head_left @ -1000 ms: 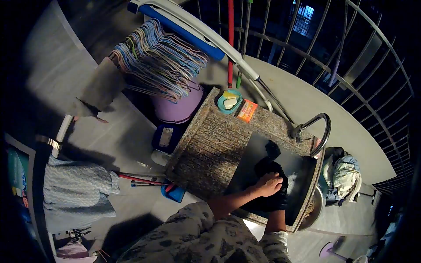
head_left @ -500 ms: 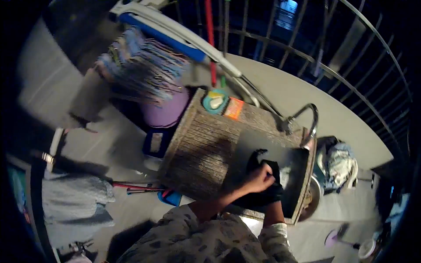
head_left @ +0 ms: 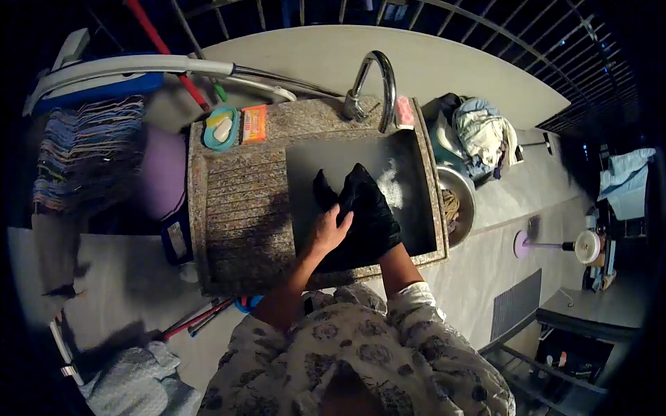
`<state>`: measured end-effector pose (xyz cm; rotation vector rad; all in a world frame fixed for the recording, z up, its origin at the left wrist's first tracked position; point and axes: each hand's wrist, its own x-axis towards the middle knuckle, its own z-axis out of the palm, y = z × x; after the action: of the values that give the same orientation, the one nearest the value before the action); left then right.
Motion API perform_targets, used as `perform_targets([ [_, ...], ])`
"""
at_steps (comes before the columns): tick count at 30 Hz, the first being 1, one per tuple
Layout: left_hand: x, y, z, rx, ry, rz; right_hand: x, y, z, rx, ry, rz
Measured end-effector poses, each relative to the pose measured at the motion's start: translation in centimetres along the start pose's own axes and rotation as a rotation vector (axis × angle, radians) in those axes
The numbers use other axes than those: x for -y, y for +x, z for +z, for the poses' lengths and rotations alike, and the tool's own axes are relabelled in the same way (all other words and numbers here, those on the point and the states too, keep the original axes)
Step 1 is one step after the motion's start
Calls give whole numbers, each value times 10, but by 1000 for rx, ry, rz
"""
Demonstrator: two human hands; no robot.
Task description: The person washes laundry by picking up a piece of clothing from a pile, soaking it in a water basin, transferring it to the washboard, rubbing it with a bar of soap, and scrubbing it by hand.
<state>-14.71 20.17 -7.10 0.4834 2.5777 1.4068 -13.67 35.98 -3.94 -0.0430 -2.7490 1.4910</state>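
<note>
A wet-looking black cloth, perhaps a garment, is bunched over the sink basin. My left hand is closed on its left edge, thumb and fingers pinching the fabric. The right forearm runs into the cloth from below, and the black fabric covers my right hand, so its fingers are hidden. One dark flap of the cloth sticks up at the upper left. White suds lie at the right side of the basin, beneath the curved metal faucet.
Left of the basin is a ribbed stone washboard. A teal soap dish and an orange packet sit on the back ledge. Laundry is piled at the right beside a metal bowl. A striped mop stands left.
My view has turned, so the sink sits more level and further left. My left hand has shifted from over the cloth to its left edge. The cloth now stands higher over my right hand.
</note>
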Motion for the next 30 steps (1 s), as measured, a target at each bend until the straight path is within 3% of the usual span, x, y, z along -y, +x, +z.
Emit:
perform_targets([
  [5,-39,-26,-47,107,-136,279,-15,-7,-14,-3,7,36],
  [9,-55,-37,-69,72,-37,442,-22,-15,-18,6,4,56],
  [13,-56,-45,-83,-27,-30,479,-23,-18,-18,18,0,59],
  [19,-48,-19,-79,-229,18,238,-15,-20,-33,21,39,69],
  [21,-49,0,-86,-318,61,329,-10,-21,-40,10,44,59],
  [27,-72,60,-84,-323,9,444,18,-18,-26,-38,-13,-65],
  [28,-83,61,-86,-193,-40,400,21,-18,-22,-46,-28,-88],
  [30,-76,55,-74,-237,96,363,28,-15,-12,-59,-68,-126],
])
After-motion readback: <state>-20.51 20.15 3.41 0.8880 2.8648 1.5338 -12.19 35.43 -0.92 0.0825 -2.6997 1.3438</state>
